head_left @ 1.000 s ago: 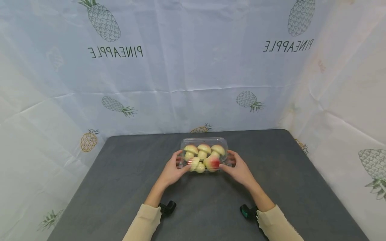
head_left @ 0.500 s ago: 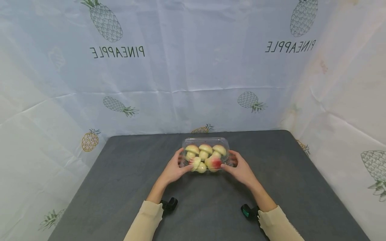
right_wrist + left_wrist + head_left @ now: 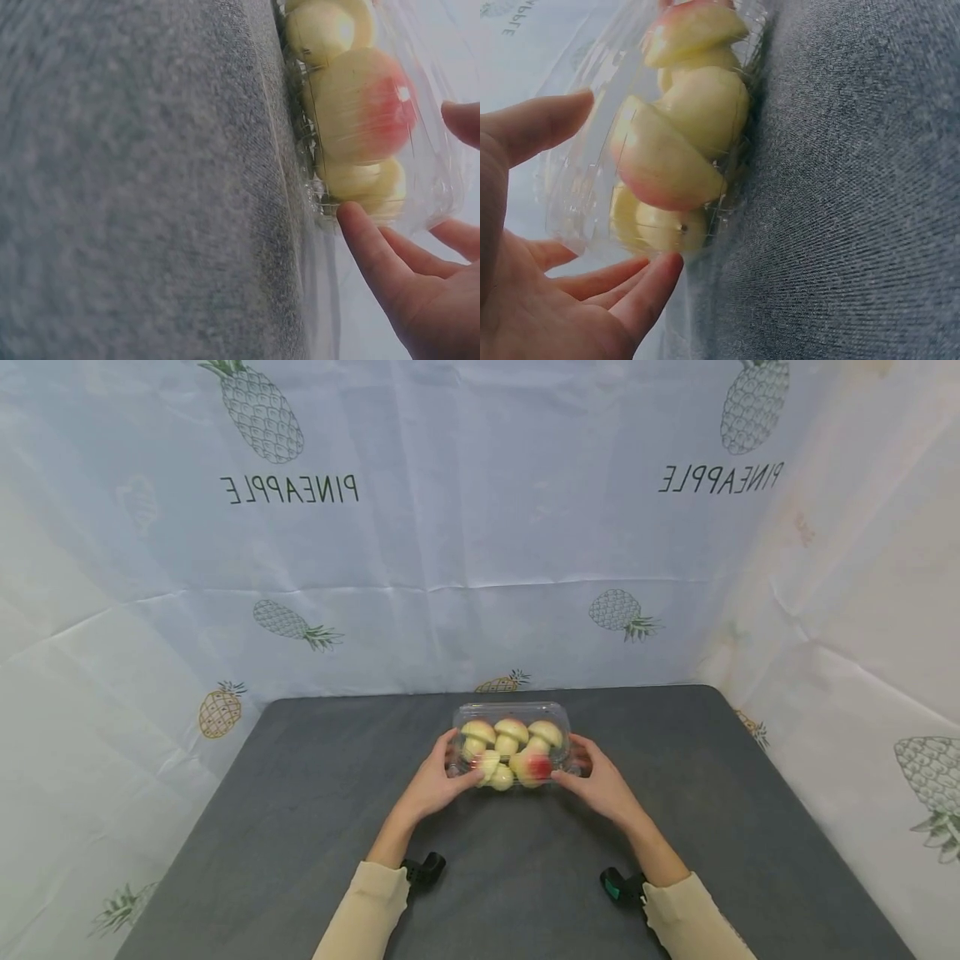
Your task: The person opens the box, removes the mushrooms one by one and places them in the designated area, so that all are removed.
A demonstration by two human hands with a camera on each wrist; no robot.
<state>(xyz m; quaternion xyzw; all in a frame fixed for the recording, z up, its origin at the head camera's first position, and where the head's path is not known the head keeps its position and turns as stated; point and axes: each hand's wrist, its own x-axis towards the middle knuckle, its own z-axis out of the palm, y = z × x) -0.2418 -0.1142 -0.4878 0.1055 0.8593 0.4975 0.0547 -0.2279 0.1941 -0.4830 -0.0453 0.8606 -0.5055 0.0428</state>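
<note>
A clear plastic box (image 3: 512,707) rests near the far edge of the dark table. Inside lie several mushroom-shaped pieces (image 3: 510,737), pale yellow with reddish caps, and a rounder yellow-and-red piece (image 3: 534,767) at the front right. My left hand (image 3: 433,782) holds the box's left end, thumb over the near side; the left wrist view shows its fingertips (image 3: 664,277) low against the end wall. At the opposite end my right hand (image 3: 597,787) holds the box the same way, one fingertip (image 3: 352,219) near the bottom edge in the right wrist view.
The dark grey table (image 3: 510,877) runs back to a hanging pale curtain (image 3: 487,510) printed with pineapples, which also encloses both sides. Black wrist cameras (image 3: 426,870) are strapped by the cream sleeves (image 3: 367,906).
</note>
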